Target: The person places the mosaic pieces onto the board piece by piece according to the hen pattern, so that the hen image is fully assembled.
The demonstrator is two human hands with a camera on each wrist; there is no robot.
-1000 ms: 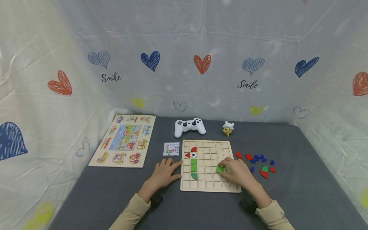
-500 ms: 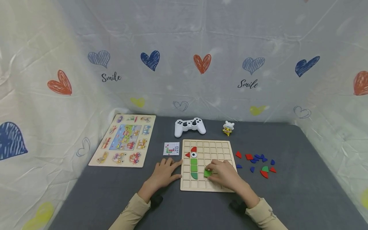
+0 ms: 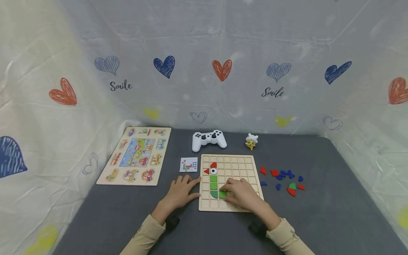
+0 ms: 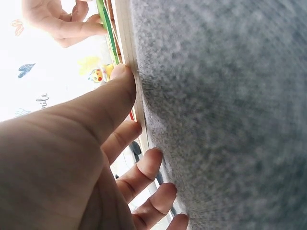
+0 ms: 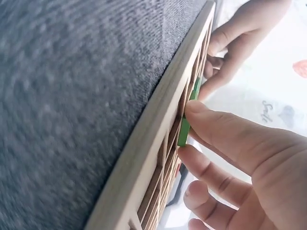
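A wooden grid board (image 3: 240, 209) lies on the table. Down its left part run a red quarter-round (image 3: 214, 165), a red triangle (image 3: 207, 171), a white eye tile (image 3: 213, 171), two green squares (image 3: 213, 182) and a dark green quarter-round (image 3: 214, 194). My right hand (image 3: 243, 194) pinches a green square tile (image 3: 222, 194) between thumb and fingers, just right of the quarter-round. In the right wrist view that green tile (image 5: 183, 132) is at the board's surface. My left hand (image 3: 179, 191) touches the board's left edge with thumb and forefinger, the fingers spread.
Loose red, blue and green pieces (image 3: 291, 191) lie right of the board. A pattern card (image 3: 188, 164) and a vehicle picture puzzle (image 3: 156, 180) lie to the left. Behind the board are a white game controller (image 3: 209, 139) and a small figurine (image 3: 251, 141).
My right hand has carried the green square leftward across the board, up beside the dark green quarter-round. My left hand stays at the board's left edge.
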